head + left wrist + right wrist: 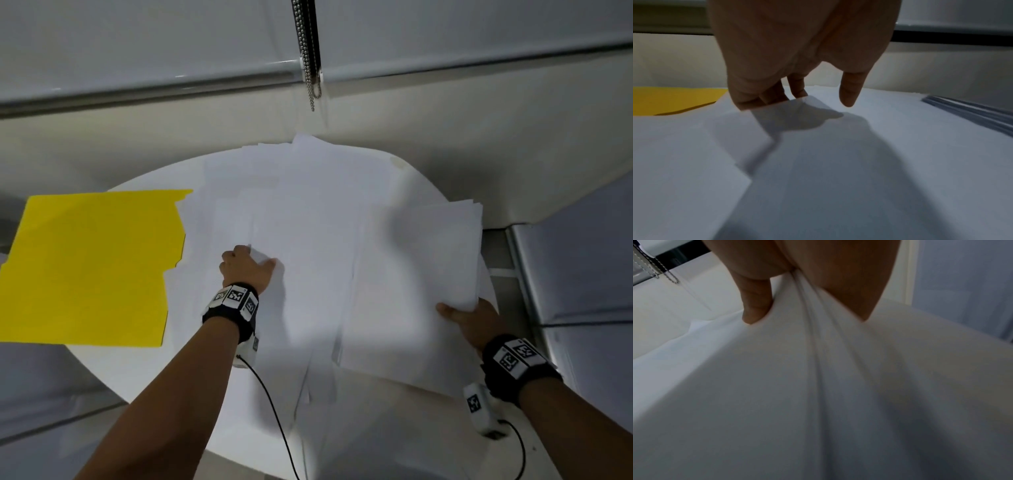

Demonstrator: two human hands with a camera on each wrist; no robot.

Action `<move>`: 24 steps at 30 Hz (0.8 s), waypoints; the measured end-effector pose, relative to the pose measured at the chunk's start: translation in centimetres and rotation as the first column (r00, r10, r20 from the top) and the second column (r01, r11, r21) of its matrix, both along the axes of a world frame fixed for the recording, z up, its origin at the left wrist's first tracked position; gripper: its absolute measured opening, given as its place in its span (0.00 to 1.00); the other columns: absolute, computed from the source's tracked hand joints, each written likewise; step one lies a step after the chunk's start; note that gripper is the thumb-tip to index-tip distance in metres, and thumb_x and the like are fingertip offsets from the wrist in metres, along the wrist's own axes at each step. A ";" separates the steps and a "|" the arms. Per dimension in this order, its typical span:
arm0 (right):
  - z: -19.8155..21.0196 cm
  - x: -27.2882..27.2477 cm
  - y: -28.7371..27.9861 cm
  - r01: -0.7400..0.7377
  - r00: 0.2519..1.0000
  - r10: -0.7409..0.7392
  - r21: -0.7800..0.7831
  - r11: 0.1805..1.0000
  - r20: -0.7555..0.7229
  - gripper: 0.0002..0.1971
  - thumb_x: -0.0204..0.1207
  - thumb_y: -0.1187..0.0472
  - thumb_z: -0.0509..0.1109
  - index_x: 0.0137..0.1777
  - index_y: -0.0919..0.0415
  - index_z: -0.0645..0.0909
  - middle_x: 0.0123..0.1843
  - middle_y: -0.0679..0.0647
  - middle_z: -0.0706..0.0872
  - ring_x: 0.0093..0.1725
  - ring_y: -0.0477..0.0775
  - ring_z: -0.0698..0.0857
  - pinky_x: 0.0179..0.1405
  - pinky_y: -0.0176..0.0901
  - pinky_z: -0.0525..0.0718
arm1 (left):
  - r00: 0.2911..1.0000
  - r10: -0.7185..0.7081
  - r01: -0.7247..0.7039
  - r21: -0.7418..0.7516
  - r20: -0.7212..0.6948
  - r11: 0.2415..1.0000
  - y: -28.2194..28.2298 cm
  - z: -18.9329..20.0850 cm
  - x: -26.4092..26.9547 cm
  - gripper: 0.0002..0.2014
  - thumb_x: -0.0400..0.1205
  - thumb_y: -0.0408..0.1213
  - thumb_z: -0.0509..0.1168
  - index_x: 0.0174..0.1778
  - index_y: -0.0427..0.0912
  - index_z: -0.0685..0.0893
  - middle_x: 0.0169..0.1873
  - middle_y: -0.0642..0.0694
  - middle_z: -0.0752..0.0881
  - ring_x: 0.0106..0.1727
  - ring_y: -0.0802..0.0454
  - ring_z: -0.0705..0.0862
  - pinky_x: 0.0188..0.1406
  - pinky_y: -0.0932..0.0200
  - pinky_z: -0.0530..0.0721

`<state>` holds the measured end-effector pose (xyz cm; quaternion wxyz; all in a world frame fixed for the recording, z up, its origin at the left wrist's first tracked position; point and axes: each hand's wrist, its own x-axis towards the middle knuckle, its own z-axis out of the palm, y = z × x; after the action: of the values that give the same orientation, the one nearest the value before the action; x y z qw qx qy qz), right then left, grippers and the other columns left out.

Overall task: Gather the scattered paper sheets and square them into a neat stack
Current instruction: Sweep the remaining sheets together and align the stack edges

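Fingertips, left: fingers [797, 87] were curled down onto a sheet's corner, the thumb [849, 92] pointing down apart from them, and the corner lifted between!
Left hand: the left hand [247, 267] pinched that corner [805, 99] near the middle of the spread, back of the hand up.
Thumb, right: the thumb [756, 305] pressed down on top of the bundle; the other fingers were hidden under it.
Right hand: the right hand [469, 317] gripped the gathered bundle [421, 274] by its near right corner, several thin edges fanning out of the grip [809, 293].
Bundle's lie: its long axis ran away from the person, far edge tipped slightly right and hanging over the table's right rim.
Loose sheets: the loose white sheets [301, 192] lay overlapped at mixed angles across the table, smooth, flat, rectangular, one far corner poking past the back rim.
Table: a round white table [113, 370], glossy.
Yellow folder: a matte yellow folder [92, 267] lay flat at the left, part-covered by the sheets.
Beyond: a beaded metal chain [310, 58] hung above.
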<state>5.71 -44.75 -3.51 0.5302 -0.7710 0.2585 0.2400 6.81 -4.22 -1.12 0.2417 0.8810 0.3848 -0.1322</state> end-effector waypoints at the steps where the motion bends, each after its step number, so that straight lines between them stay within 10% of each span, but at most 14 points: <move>1: 0.0 0.0 0.0 0.000 1.000 0.000 -0.001 1.000 0.003 0.20 0.70 0.62 0.79 0.61 0.66 0.83 0.52 0.62 0.86 0.50 0.61 0.83 0.56 0.52 0.80 | 1.000 0.015 -0.014 -0.053 0.013 0.999 -0.1 0.2 0.0 0.36 0.77 0.51 0.71 0.77 0.39 0.67 0.72 0.36 0.72 0.73 0.35 0.72 0.69 0.44 0.74; 11: -0.7 0.0 -0.4 -0.051 0.998 0.051 0.002 0.999 0.026 0.20 0.70 0.58 0.80 0.61 0.64 0.84 0.50 0.57 0.87 0.53 0.62 0.85 0.61 0.57 0.82 | 1.000 0.023 -0.024 -0.189 -0.007 0.982 -0.5 2.4 -0.9 0.31 0.83 0.46 0.66 0.80 0.37 0.68 0.77 0.39 0.73 0.76 0.38 0.73 0.75 0.47 0.72; 19: -0.5 0.1 -0.5 -0.089 0.996 0.087 0.051 0.995 0.029 0.18 0.71 0.59 0.78 0.60 0.63 0.83 0.52 0.58 0.88 0.52 0.61 0.87 0.61 0.56 0.83 | 0.902 -0.006 -0.003 0.020 0.432 1.000 0.3 9.8 -2.2 0.16 0.78 0.36 0.69 0.62 0.41 0.86 0.56 0.35 0.88 0.59 0.34 0.85 0.60 0.44 0.83; 24: -0.7 0.2 -0.8 -0.132 0.991 0.131 0.058 0.990 0.018 0.17 0.69 0.56 0.80 0.56 0.59 0.84 0.51 0.58 0.90 0.51 0.61 0.88 0.59 0.57 0.84 | 0.845 0.220 -0.040 -0.353 0.487 0.935 0.3 11.0 -4.3 0.10 0.73 0.36 0.73 0.50 0.40 0.88 0.45 0.44 0.92 0.45 0.46 0.88 0.49 0.46 0.86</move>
<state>5.87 -45.52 -4.20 0.5378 -0.7720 0.1962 0.2763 2.51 -3.88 9.92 0.4885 0.8020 0.3374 0.0650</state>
